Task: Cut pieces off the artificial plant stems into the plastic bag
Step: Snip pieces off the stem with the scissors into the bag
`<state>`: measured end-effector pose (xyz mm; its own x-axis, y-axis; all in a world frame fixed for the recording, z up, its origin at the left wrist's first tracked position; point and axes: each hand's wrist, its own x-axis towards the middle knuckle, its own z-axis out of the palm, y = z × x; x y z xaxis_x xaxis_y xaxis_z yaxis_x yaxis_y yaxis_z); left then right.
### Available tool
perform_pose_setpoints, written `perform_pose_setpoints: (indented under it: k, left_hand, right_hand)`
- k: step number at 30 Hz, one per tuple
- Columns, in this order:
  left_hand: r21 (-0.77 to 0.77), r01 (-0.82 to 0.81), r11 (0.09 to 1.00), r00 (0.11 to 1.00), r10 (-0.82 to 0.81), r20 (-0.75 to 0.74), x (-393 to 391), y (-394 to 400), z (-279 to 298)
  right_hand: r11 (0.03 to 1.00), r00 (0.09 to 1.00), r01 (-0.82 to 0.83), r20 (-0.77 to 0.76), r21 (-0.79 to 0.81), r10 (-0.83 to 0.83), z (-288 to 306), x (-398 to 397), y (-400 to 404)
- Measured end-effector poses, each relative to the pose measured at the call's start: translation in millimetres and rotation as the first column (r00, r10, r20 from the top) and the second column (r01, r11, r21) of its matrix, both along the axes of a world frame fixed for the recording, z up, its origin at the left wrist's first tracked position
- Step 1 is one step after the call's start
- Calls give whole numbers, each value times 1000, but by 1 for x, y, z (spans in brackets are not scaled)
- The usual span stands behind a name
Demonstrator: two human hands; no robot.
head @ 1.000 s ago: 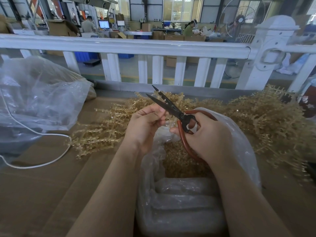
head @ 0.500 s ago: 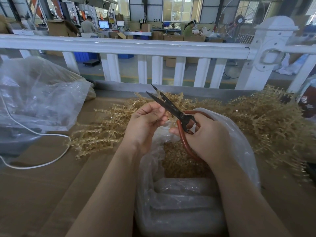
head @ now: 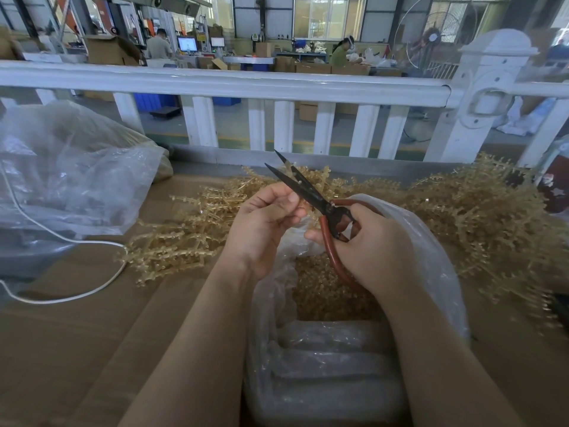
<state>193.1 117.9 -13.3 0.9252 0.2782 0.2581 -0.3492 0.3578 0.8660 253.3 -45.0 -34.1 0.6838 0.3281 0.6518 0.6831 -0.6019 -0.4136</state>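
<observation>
My right hand [head: 374, 241] grips the red handles of black scissors [head: 304, 189], whose blades stand apart and point up and to the left. My left hand [head: 264, 223] pinches a thin golden stem piece [head: 289, 171] that rises between the blades. Both hands hover over the open clear plastic bag [head: 431, 260], which holds a heap of cut golden pieces [head: 326, 291]. Piles of golden artificial plant stems lie on the table, one to the left [head: 184, 235] and a bigger one to the right [head: 480, 217].
A large crumpled plastic bag [head: 67, 180] sits at the left with a white cable [head: 77, 291] curving from under it. A white railing [head: 246, 84] runs along the far edge of the brown table [head: 77, 349]. People work at benches beyond the railing.
Both hands and the scissors have stayed almost in place over the bag. The blades remain apart around the stem piece.
</observation>
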Motion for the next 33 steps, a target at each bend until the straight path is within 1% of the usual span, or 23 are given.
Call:
perform_pose_setpoints:
  k: [2,4,8,11,15,20,24,27,29,33]
  left_hand:
    - [32,-11,999,1000,11,-7,-1,0,1]
    - [69,-55,996,998,56,-17,-1,0,1]
    - [136,-148,980,989,149,0,0,1,1]
    - [157,-172,973,985,172,9,-2,2,1]
    - [149,-198,969,979,202,-13,-1,1,0]
    - [106,-243,964,969,246,-16,3,4,-1]
    - [106,-210,972,977,213,-19,2,3,-1]
    - [134,-162,978,987,162,4,1,3,-2]
    - [140,-135,981,991,134,17,0,3,-2]
    - [113,-73,991,997,70,26,0,3,-2]
  right_hand:
    - [999,999,30,12,-22,-30,0,1,-1]
    - [999,999,41,11,-34,-41,1,1,-1]
    - [999,1000,12,6,-48,-12,2,0,-2]
    - [999,1000,-3,-2,-51,3,3,0,-3]
    - [997,998,10,-56,-75,-14,4,0,-3]
    - [999,998,-15,-69,-50,12,7,-3,-1]
    - [999,995,-33,-97,-42,29,7,-3,-2]
    - [997,995,-13,-101,-77,5,9,-3,-2]
    - [996,996,1,-93,-90,-9,9,-3,-3]
    - [998,998,-1,-67,-63,-4,6,-3,-2]
